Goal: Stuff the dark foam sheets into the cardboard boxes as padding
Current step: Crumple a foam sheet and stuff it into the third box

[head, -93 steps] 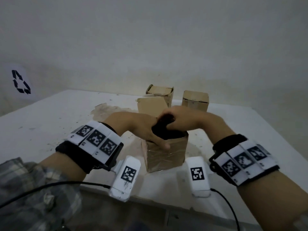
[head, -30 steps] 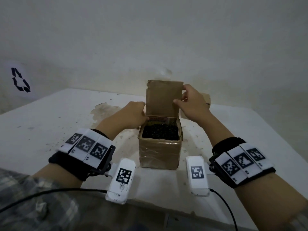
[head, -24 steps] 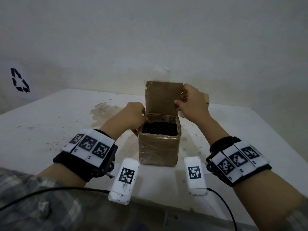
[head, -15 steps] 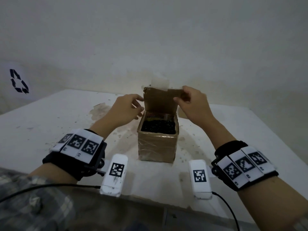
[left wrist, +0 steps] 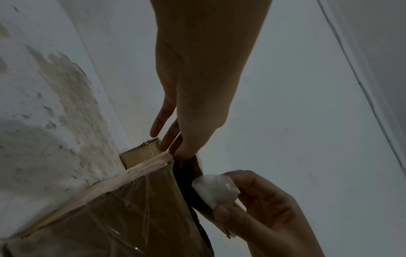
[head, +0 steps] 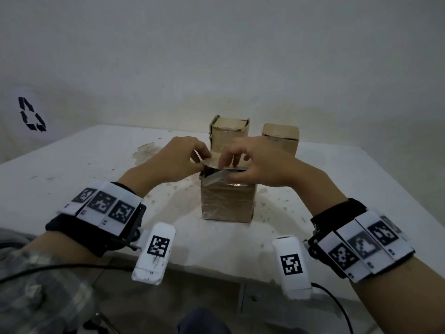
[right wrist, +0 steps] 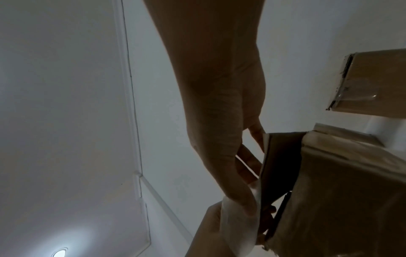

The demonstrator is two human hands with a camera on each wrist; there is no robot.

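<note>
A tape-wrapped cardboard box (head: 226, 201) stands in the middle of the table. Its lid flap (right wrist: 281, 165) is folded down almost onto the top. Only a dark sliver of the foam (head: 238, 169) shows under the flap. My right hand (head: 227, 169) reaches across the top and pinches the white tape tab (left wrist: 215, 189) on the flap's free edge. My left hand (head: 203, 161) pinches the flap at the box's left rear corner. In the left wrist view its fingertips (left wrist: 173, 149) meet that corner, with the thumb hidden.
Two closed cardboard boxes (head: 228, 133) (head: 280, 138) stand behind, close to the wall. The white table (head: 96, 169) has a stained patch around the boxes, and its front edge lies just under my wrists. A recycling sign (head: 31, 114) hangs on the left wall.
The flap stood upright over the foam-filled box a second ago and is now folded down. Both hands came together over the box top, and the rear boxes show again.
</note>
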